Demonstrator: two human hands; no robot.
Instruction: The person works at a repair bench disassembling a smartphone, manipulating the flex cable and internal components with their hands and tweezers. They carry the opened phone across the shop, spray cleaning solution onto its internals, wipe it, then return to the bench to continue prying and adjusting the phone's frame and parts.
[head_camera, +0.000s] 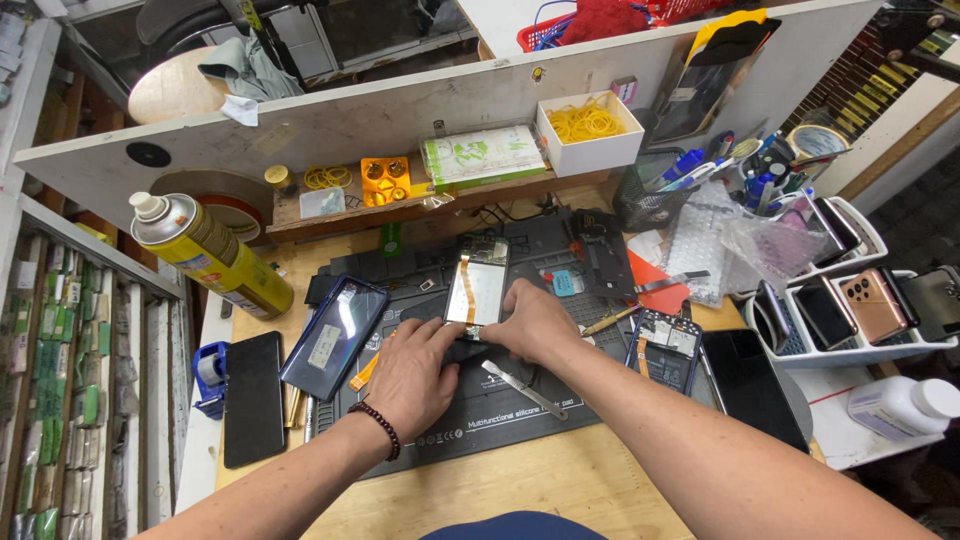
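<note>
While both wrists lie low in the frame, left hand and right hand pinch the bottom edge of a phone screen at centre, on the dark mat. Tweezers just below right hand; spray can upper left.

A detached phone screen lies face down on the grey mat, showing its silvery back. A yellow spray can lies left. A green-and-white flat package rests on the shelf beside a white box of rubber bands.

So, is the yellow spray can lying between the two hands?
No, the yellow spray can lies far left of the left hand.
</note>
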